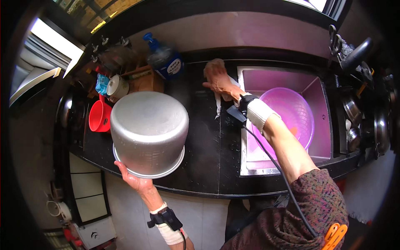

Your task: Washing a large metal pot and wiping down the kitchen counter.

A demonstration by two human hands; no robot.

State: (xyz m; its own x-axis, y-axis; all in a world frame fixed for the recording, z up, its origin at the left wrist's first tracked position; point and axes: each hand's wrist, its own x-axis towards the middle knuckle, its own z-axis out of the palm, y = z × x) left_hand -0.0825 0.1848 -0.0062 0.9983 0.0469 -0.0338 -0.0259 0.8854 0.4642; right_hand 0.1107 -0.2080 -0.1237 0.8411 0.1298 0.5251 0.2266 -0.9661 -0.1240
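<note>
My left hand (136, 181) grips the rim of an upturned aluminium pot (149, 134), its flat base facing up, over the left part of the black countertop (200, 156). The fingers inside the pot are hidden. Near the counter's back, left of the sink, my right hand (218, 79) rests on a crumpled whitish cloth (217, 101), part of which hangs out towards me. It cannot be told whether the fingers grip the cloth or only press on it. Water drops lie on the counter beside the sink.
A metal sink (322, 125) holds a translucent plastic basin (307, 109). Behind the pot stand a blue pump bottle (165, 62), a lidded white pot (117, 87) and a red dipper (99, 116). Pans and utensils (353, 109) crowd the right side. A cable runs along my right arm.
</note>
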